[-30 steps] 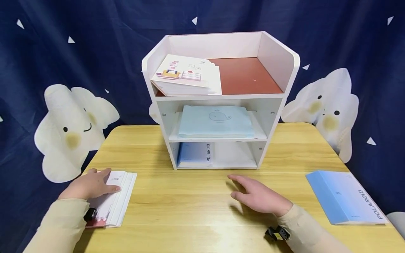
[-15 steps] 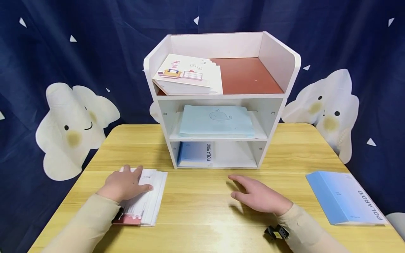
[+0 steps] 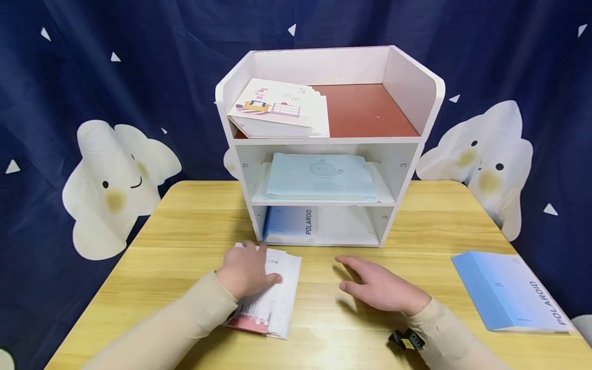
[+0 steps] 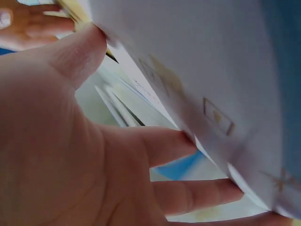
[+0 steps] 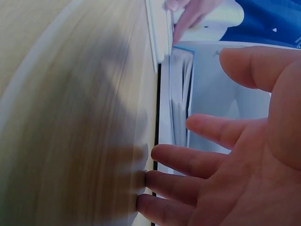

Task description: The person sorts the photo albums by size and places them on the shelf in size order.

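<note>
Spread over a white book (image 3: pixel 284 288) with a pink strip along its near edge, my left hand (image 3: pixel 247 271) rests its fingertips on the cover. In the left wrist view the thumb and fingertips touch the pale cover (image 4: pixel 202 61), the palm standing off it. Loose page or cover edges fan out on the book's right side. My right hand (image 3: pixel 385 287) holds nothing; its fingers reach out low over the wooden table (image 3: pixel 324 329), to the right of the book. Seen from the right wrist, that hand's fingers (image 5: pixel 188 162) are extended and apart.
Behind the hands stands a white shelf unit (image 3: pixel 319 141). White books (image 3: pixel 277 108) lie on its top, a light blue whale book (image 3: pixel 324 177) on the middle shelf, a blue POLAROID book (image 3: pixel 289 222) on the bottom. Another POLAROID book (image 3: pixel 515 293) lies at the table's right.
My left hand has slid rightward across the table together with the white book, from the left side to in front of the shelf unit. The right hand has stayed in place.
</note>
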